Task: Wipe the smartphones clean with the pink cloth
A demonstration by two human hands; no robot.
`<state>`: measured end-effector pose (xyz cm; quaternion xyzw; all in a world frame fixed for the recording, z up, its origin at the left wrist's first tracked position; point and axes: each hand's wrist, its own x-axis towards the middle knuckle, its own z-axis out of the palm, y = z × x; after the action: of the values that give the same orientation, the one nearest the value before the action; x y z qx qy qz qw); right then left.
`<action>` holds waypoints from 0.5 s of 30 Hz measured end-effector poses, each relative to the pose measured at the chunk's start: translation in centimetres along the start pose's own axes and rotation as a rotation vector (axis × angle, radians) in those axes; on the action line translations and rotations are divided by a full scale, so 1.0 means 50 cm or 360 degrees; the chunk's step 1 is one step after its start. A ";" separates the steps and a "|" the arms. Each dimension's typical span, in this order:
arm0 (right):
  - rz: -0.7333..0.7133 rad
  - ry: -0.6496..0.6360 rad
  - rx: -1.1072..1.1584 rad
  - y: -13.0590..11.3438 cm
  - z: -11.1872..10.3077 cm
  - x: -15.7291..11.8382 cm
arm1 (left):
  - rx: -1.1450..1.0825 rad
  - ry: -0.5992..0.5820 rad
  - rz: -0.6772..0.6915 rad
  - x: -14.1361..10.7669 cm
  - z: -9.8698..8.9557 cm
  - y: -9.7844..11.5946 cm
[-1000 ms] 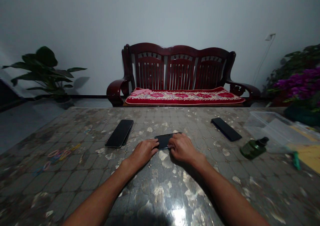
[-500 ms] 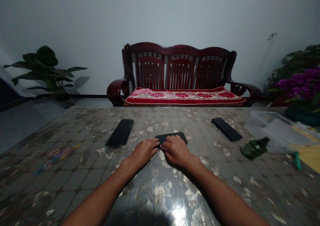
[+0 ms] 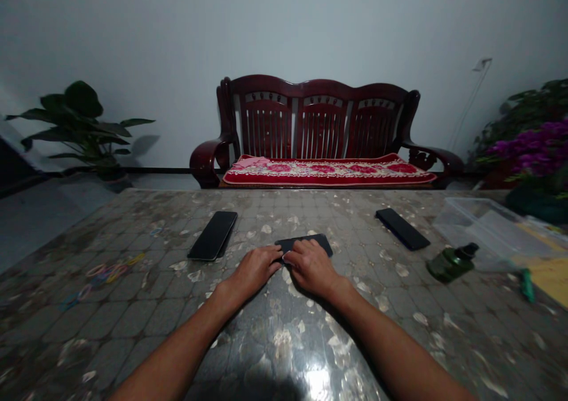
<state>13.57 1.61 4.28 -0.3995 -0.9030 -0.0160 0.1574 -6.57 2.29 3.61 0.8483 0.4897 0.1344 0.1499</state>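
A dark phone [image 3: 317,241] lies crosswise at the middle of the patterned table [image 3: 248,353]. My left hand [image 3: 260,264] touches its left end, the fingers close together and pointing right. Over its near edge rests my right hand [image 3: 309,264], with fingers curled and the thumb tucked in beside the left fingertips. What lies between the fingertips is too small to make out. A second black phone [image 3: 213,235] lies to the left, and a third phone [image 3: 402,229] is at the right, both apart from my hands.
Coloured bands [image 3: 106,274] are scattered at the left. At the right stand a green bottle [image 3: 450,263] and a clear plastic box [image 3: 492,232], with a small green object [image 3: 528,285] near yellow paper [image 3: 550,277]. A wooden bench [image 3: 322,123] is beyond the table.
My right hand has shifted very slightly left along the phone's near edge. The phones and my left hand look unmoved.
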 end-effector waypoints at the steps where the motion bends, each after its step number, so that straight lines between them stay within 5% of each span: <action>1: -0.0045 0.0003 0.0012 -0.004 0.001 0.001 | 0.0000 0.0000 0.0003 0.000 0.000 0.000; 4: -0.0080 -0.0012 0.0041 0.000 0.002 0.003 | -0.0028 0.0000 -0.0001 -0.001 0.001 -0.001; 10: 0.0250 -0.0010 -0.0022 0.025 -0.002 0.000 | -0.0040 0.0013 -0.0030 -0.002 -0.001 0.000; 15: 0.0087 -0.0047 0.0015 0.001 -0.001 0.004 | -0.0006 -0.0018 -0.0017 -0.001 -0.002 0.001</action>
<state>13.52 1.79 4.39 -0.4234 -0.8940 -0.0015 0.1465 -6.57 2.23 3.70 0.8461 0.4932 0.1297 0.1549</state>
